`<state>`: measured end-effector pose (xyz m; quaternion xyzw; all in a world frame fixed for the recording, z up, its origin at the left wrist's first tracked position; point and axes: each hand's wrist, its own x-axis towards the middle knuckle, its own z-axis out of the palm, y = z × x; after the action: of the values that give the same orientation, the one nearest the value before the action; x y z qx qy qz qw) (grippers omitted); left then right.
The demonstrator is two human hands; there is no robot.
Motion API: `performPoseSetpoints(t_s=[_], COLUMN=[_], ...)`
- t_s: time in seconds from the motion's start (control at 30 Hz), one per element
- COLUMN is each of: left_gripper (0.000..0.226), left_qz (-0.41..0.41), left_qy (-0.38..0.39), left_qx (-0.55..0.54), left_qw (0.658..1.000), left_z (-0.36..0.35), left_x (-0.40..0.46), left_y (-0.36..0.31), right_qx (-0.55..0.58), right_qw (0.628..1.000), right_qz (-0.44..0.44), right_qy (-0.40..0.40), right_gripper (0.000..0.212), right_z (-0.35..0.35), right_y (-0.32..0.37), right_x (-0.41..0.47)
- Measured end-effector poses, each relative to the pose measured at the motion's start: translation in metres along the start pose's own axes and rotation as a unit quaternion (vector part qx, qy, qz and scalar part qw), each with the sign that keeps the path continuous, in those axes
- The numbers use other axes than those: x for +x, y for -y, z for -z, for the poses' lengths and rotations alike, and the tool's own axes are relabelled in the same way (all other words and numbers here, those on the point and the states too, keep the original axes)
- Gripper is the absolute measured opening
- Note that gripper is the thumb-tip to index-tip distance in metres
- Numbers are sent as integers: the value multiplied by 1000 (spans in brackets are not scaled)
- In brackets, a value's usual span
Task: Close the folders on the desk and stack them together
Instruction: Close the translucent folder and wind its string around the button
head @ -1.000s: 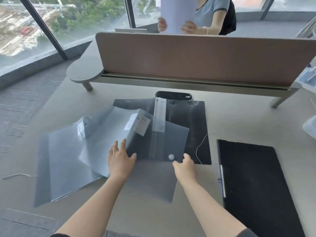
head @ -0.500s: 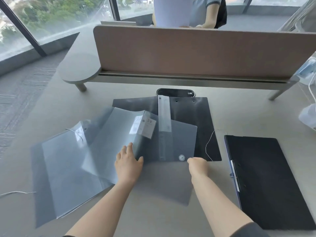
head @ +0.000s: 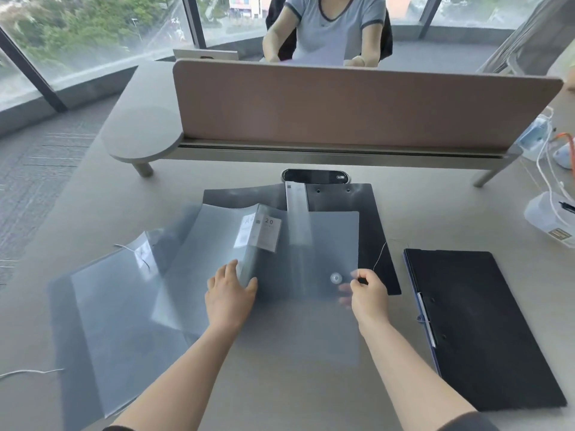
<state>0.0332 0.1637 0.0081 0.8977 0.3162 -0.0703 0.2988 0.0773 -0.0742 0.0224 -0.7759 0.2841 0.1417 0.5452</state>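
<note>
Surface (head: 435,209): pale grey desk carrying every folder listed here, with a brown divider panel (head: 357,107) along its far edge.
Translucent grey folder (head: 323,244): centre of the surface, directly ahead of me; its cover is raised off the surface, with a round button fastener (head: 335,278) near the cover's near right corner. I cannot tell whether any sheets lie inside.
Label on that folder (head: 270,233): white sticker on the spine edge; the figures "20" are readable, the smaller print beneath is too fine to read.
My left hand (head: 228,295): fingers spread flat, pressing on the near left part of the translucent grey folder beside its spine; not gripping.
My right hand (head: 368,293): thumb and fingers pinched on the near right edge of the raised cover, just right of the button fastener.
Second clear folder (head: 102,309): left of my left hand, lying open and flat, partly under the centre folder; a white string (head: 132,248) rests on it.
Dark open folder (head: 342,200): far side, beneath the centre folder, spread flat, with a pale spine strip (head: 297,200) and two punched holes showing.
Black folder (head: 485,325): right, closed, flat, apart from my right hand, metal clip on its left edge.
Person opposite (head: 329,26): seated beyond the divider panel, holding paper.
</note>
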Motion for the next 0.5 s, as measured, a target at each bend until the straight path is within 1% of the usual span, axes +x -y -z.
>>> performPoseSetpoints(t_s=[0.13,0.23,0.4,0.5], left_gripper=[66,65,62,70], left_qz=[-9,-9,-15,-25], left_qy=[6,25,38,27], left_qx=[-63,-136,-243,-291], left_qw=[998,990,969,956], left_z=[13,30,75,103], left_x=[8,15,13,5], left_y=[-6,-10,-20,-34], right_qx=[54,81,119,139], right_qw=[999,997,991,985], right_qz=[3,17,57,82], right_qy=[-8,-2,40,66], right_gripper=[28,27,23,23], right_z=[2,4,5,7], right_y=[12,25,57,75], right_x=[-4,-7,-13,-19])
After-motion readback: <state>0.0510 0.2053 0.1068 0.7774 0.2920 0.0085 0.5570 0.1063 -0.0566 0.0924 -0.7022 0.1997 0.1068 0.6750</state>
